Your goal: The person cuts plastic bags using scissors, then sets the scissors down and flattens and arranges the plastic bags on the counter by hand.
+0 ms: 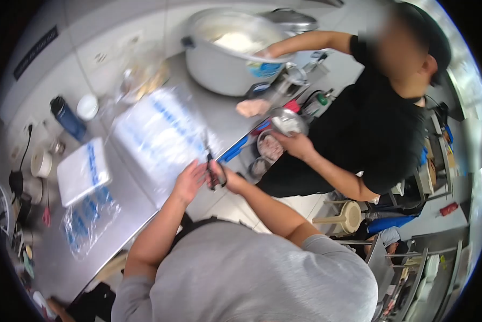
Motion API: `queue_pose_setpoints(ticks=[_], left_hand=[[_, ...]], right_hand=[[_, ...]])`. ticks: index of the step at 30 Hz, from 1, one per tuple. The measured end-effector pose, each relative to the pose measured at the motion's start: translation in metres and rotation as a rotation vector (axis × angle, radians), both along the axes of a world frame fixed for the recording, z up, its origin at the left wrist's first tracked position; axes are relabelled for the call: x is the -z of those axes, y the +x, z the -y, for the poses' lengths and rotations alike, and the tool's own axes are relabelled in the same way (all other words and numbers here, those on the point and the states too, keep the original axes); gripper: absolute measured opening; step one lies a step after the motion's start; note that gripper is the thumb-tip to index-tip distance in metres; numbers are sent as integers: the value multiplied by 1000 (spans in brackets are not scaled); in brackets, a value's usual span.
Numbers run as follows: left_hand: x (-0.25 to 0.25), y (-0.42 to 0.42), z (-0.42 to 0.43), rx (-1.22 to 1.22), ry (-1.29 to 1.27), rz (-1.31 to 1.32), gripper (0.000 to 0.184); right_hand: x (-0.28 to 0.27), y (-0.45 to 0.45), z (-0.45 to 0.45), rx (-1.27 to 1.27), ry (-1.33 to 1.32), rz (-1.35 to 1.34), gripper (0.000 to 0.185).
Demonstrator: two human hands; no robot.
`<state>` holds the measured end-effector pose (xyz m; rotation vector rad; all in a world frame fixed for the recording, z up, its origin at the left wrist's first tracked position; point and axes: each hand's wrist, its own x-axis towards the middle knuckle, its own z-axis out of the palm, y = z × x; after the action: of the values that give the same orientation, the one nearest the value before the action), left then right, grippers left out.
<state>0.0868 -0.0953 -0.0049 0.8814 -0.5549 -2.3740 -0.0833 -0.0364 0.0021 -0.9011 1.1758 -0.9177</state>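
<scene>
My right hand grips black-handled scissors, the blades pointing away from me toward the table. Close beside it on the left, my left hand has its fingers stretched out and appears to hold nothing. Just beyond both hands, a large stack of white items in clear plastic wrap with blue print lies on the metal table. A smaller white pack with a blue stripe rests to the left, beside a crumpled clear plastic bag with blue print.
A large metal pot with white contents stands at the back. On the right, a co-worker in black reaches into it, holding a metal bowl. A dark blue bottle and white tub stand along the wall.
</scene>
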Motion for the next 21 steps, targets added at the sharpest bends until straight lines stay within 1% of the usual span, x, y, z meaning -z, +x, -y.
queue_pose_setpoints(ticks=[2,5,6,7,9,11,12,14,15,18,20,21], left_hand=[[-19,12,-24,-47,-91,178,51],[-14,26,-42,-145,-372,435,41],[0,35,-42,-211,-579,552,37],[8,37,-29,-280,-796,659,34],[-25,50,-9,-289,-1091,1043,32],[-22,56,21,-269,-1358,1173,37],[-18,57,35,-255,-1496,1233,39],[-10,62,57,19,-1515,1389,44],[-7,70,65,172,-1508,1465,47],[-13,88,81,441,-1399,1595,55],[-18,93,87,438,-1379,1764,64],[-18,91,89,366,-1417,1659,69]], right_hand=[[-1,-4,3,50,48,88,73],[-4,-13,1,-20,29,61,79],[1,-16,-2,-45,13,73,82],[-4,-14,-5,-34,67,59,86],[-4,-13,-10,-41,82,84,87],[3,-14,-11,-48,88,103,88],[4,-13,-13,-12,95,107,86],[4,-7,-11,56,104,120,82],[-1,-6,-11,49,83,119,82],[7,-2,-11,87,80,140,81],[5,4,-14,117,81,156,81],[1,9,-15,109,80,193,81]])
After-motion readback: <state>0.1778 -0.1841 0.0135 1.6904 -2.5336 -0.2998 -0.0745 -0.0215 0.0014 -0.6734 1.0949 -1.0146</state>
